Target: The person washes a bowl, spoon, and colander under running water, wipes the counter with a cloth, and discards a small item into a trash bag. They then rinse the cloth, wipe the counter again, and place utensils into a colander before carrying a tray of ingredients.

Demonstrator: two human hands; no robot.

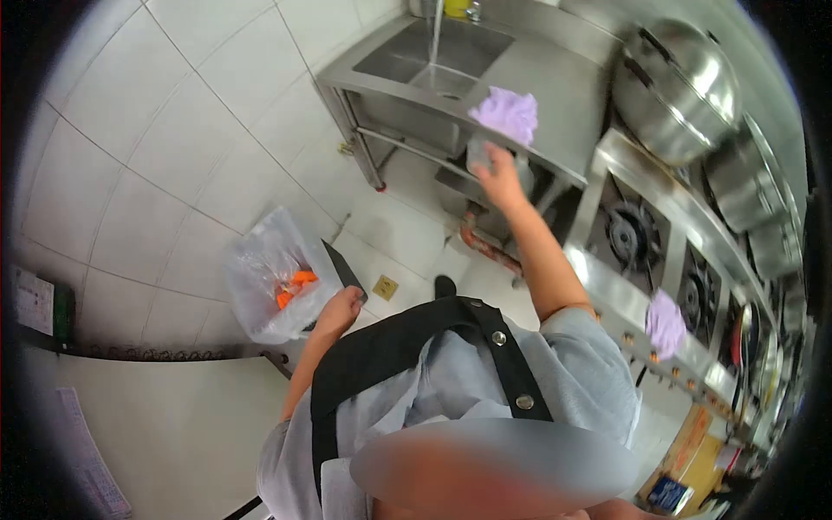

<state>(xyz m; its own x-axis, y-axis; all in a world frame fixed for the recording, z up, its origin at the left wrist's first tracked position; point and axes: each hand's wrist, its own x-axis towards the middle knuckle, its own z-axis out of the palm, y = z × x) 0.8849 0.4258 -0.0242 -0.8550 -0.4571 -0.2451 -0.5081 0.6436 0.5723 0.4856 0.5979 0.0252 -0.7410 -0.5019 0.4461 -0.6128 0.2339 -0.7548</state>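
Note:
My left hand (340, 312) is closed on the near rim of a black trash bin (345, 267). A clear plastic liner (247, 260) spreads over the bin, with bright orange scraps (296, 284) lying inside. Out by the steel counter's front edge, my right hand (500, 176) has its fingers bent around a small translucent object (477, 154), blurred and partly covered by the hand. Just beyond that hand, a lilac cloth (507, 113) lies over the counter edge.
Water runs from a tap (436, 39) into the steel sink (390, 65). A gas stove (631, 234) stands to the right, with another lilac cloth (665, 324) on its front and large steel pots (685, 95) behind. A white surface (173, 425) is at lower left.

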